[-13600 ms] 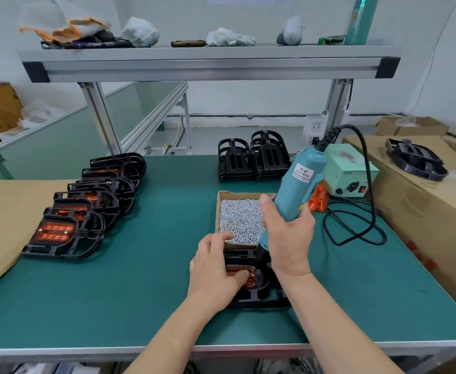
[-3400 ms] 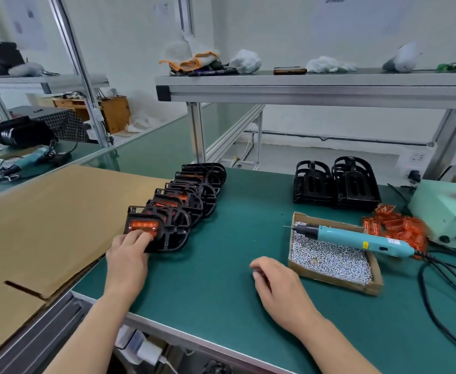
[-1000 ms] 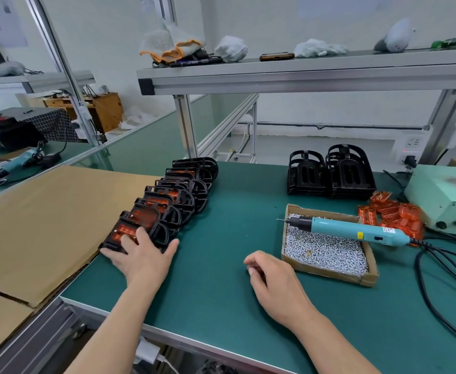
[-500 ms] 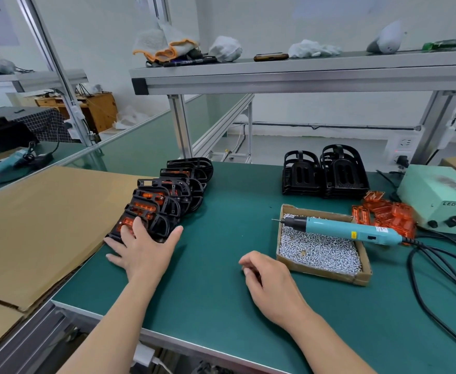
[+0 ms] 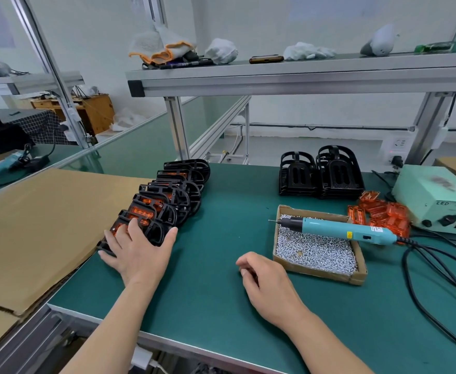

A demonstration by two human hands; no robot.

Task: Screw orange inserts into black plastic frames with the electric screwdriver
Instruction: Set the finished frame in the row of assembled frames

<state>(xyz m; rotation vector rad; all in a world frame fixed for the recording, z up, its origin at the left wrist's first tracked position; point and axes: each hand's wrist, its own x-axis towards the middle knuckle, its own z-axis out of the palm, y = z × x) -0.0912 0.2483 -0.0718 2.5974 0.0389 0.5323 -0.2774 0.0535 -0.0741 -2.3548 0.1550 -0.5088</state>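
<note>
A row of black frames with orange inserts (image 5: 167, 201) leans stacked along the mat's left side. My left hand (image 5: 137, 252) lies flat with spread fingers on the nearest frame of that row. My right hand (image 5: 264, 282) rests on the green mat with loosely curled fingers and holds nothing. The teal electric screwdriver (image 5: 337, 229) lies across the cardboard box of screws (image 5: 318, 273). Loose orange inserts (image 5: 380, 211) are piled right of the box. Two stacks of bare black frames (image 5: 320, 172) stand at the back.
A pale green power unit (image 5: 437, 198) sits at the far right, its black cables (image 5: 442, 268) looping over the mat. Brown cardboard (image 5: 32, 225) covers the bench to the left. A metal shelf (image 5: 302, 74) with rags and gloves runs overhead.
My left hand has pushed the row of finished frames together, so they overlap more tightly. The right hand has stayed put on the mat.
</note>
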